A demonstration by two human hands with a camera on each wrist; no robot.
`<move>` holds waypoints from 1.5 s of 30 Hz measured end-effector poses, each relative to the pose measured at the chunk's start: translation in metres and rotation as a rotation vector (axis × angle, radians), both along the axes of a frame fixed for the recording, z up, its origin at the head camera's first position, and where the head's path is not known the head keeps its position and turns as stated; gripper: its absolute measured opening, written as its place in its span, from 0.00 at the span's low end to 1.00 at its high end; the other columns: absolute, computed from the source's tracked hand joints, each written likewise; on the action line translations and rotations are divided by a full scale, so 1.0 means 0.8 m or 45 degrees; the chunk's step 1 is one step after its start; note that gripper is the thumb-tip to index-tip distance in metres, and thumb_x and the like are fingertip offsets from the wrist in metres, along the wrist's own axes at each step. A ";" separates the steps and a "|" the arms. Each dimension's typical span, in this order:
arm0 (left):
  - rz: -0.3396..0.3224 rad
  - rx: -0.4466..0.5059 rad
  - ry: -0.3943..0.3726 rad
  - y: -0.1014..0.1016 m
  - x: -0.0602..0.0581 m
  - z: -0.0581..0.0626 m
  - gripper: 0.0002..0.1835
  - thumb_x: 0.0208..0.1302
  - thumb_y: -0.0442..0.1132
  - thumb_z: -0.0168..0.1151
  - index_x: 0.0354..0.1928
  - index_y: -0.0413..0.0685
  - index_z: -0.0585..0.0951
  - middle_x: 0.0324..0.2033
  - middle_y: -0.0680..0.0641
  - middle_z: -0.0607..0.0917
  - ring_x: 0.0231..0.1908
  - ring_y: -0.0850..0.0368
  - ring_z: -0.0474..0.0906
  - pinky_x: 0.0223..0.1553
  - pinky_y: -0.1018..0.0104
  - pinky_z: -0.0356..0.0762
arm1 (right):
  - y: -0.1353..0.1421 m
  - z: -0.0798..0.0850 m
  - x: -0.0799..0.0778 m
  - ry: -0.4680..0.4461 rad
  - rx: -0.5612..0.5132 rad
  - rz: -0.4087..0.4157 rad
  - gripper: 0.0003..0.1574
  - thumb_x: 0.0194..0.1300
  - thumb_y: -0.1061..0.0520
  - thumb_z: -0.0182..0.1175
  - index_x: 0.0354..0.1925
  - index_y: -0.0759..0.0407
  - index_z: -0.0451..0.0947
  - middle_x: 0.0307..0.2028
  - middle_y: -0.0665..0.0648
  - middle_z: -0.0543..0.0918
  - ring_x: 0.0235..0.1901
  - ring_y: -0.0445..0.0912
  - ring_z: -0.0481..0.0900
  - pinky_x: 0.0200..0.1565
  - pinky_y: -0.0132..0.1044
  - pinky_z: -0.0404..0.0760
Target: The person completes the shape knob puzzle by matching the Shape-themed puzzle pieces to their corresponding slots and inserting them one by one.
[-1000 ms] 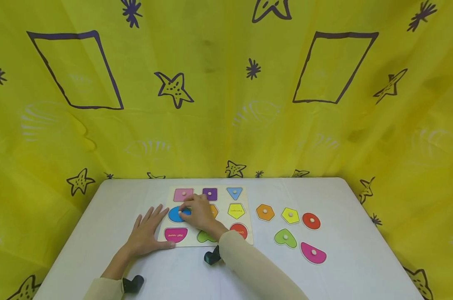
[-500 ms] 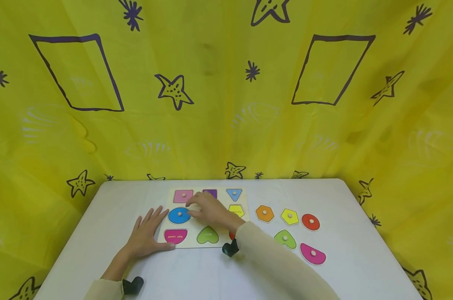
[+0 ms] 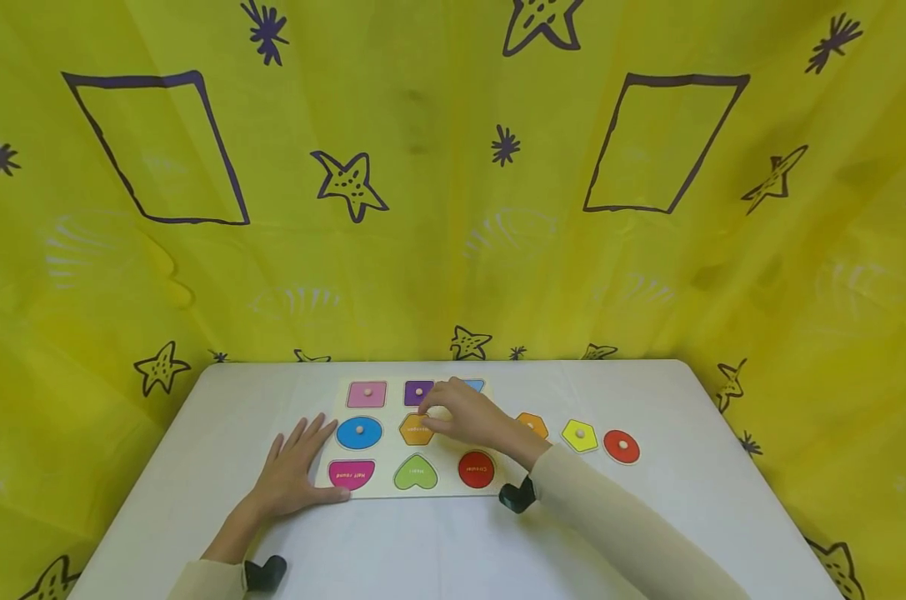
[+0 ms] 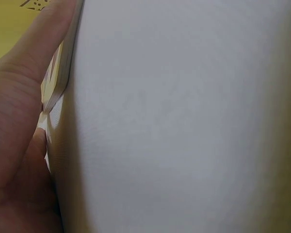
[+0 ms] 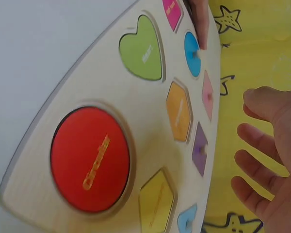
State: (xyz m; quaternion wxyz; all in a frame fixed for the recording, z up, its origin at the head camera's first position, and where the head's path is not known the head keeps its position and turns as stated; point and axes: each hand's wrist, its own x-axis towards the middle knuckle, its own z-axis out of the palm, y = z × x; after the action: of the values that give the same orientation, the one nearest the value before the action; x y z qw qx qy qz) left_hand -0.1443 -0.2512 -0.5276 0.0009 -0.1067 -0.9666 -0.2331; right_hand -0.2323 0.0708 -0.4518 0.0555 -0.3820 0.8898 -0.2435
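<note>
Loosely parted right grip (image 3: 468,414); left grip (image 3: 291,472) touches board (image 3: 383,482).

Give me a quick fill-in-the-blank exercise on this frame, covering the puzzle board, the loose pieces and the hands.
1. The hand resting at the edge of the puzzle board is the person's ____ hand.
2. The oval piece, set in the board with its knob up, is coloured ____.
3. The word printed in the red slot is ____.
4. In the head view, the rightmost visible loose piece is coloured ____.

Missing words: left; blue; Circular; red.
</note>
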 end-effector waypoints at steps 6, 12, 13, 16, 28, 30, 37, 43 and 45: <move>0.002 -0.010 -0.006 0.001 0.001 0.001 0.63 0.43 0.70 0.76 0.78 0.46 0.64 0.77 0.34 0.61 0.76 0.29 0.47 0.71 0.23 0.37 | 0.039 -0.003 0.004 0.035 -0.041 -0.059 0.09 0.70 0.54 0.68 0.46 0.54 0.89 0.47 0.51 0.87 0.58 0.54 0.78 0.65 0.52 0.74; 0.008 -0.013 -0.023 0.003 0.000 -0.001 0.63 0.43 0.71 0.75 0.78 0.46 0.64 0.77 0.34 0.60 0.77 0.29 0.46 0.72 0.24 0.36 | 0.083 -0.009 0.004 0.029 -0.112 -0.132 0.09 0.69 0.55 0.68 0.46 0.55 0.88 0.46 0.52 0.87 0.51 0.52 0.78 0.56 0.51 0.77; 0.008 -0.018 -0.023 0.003 -0.001 -0.001 0.63 0.43 0.71 0.75 0.78 0.46 0.63 0.77 0.34 0.60 0.77 0.29 0.46 0.72 0.25 0.36 | 0.091 -0.009 0.004 0.019 -0.127 -0.154 0.09 0.69 0.55 0.68 0.46 0.56 0.88 0.46 0.52 0.87 0.50 0.52 0.78 0.55 0.51 0.78; 0.008 -0.012 -0.023 0.002 -0.002 0.000 0.63 0.43 0.71 0.76 0.78 0.46 0.63 0.77 0.35 0.59 0.77 0.29 0.45 0.72 0.25 0.35 | 0.113 -0.014 0.004 -0.013 -0.176 -0.222 0.10 0.70 0.56 0.67 0.48 0.57 0.87 0.46 0.52 0.87 0.50 0.53 0.80 0.53 0.51 0.80; 0.001 -0.009 -0.017 0.002 -0.002 0.001 0.62 0.43 0.70 0.76 0.78 0.46 0.64 0.77 0.34 0.59 0.77 0.28 0.46 0.72 0.25 0.35 | 0.177 -0.055 0.007 -0.138 -0.340 -0.584 0.17 0.68 0.53 0.70 0.53 0.56 0.86 0.51 0.53 0.87 0.50 0.52 0.80 0.52 0.49 0.83; 0.003 -0.008 -0.023 0.002 -0.002 0.001 0.63 0.43 0.70 0.76 0.78 0.46 0.64 0.77 0.33 0.59 0.76 0.28 0.46 0.71 0.24 0.36 | 0.182 -0.064 0.007 -0.152 -0.365 -0.613 0.18 0.67 0.53 0.71 0.54 0.56 0.86 0.52 0.53 0.87 0.51 0.53 0.80 0.53 0.50 0.82; 0.009 -0.005 -0.060 0.000 0.001 0.002 0.63 0.43 0.70 0.76 0.78 0.46 0.64 0.77 0.33 0.59 0.76 0.27 0.45 0.71 0.24 0.35 | 0.189 -0.086 0.008 -0.231 -0.388 -0.655 0.17 0.65 0.54 0.73 0.52 0.53 0.87 0.54 0.55 0.85 0.56 0.55 0.77 0.59 0.56 0.78; -0.017 0.029 -0.066 -0.002 0.001 0.006 0.62 0.44 0.69 0.76 0.78 0.46 0.64 0.77 0.33 0.58 0.76 0.27 0.44 0.71 0.23 0.34 | 0.190 -0.094 0.006 -0.211 -0.368 -0.663 0.13 0.64 0.55 0.73 0.48 0.53 0.88 0.52 0.55 0.85 0.55 0.55 0.76 0.58 0.55 0.78; -0.029 0.034 -0.069 -0.003 0.000 0.006 0.61 0.45 0.69 0.76 0.78 0.46 0.64 0.77 0.33 0.58 0.77 0.27 0.43 0.71 0.23 0.33 | 0.192 -0.096 0.005 -0.199 -0.354 -0.666 0.11 0.64 0.55 0.73 0.46 0.52 0.88 0.52 0.55 0.85 0.54 0.54 0.76 0.57 0.54 0.79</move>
State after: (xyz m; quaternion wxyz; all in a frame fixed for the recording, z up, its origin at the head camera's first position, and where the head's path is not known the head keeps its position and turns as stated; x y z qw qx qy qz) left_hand -0.1441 -0.2534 -0.5229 -0.0266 -0.1112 -0.9618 -0.2487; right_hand -0.2282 0.2242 -0.5284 0.0063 -0.1239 0.9092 -0.3974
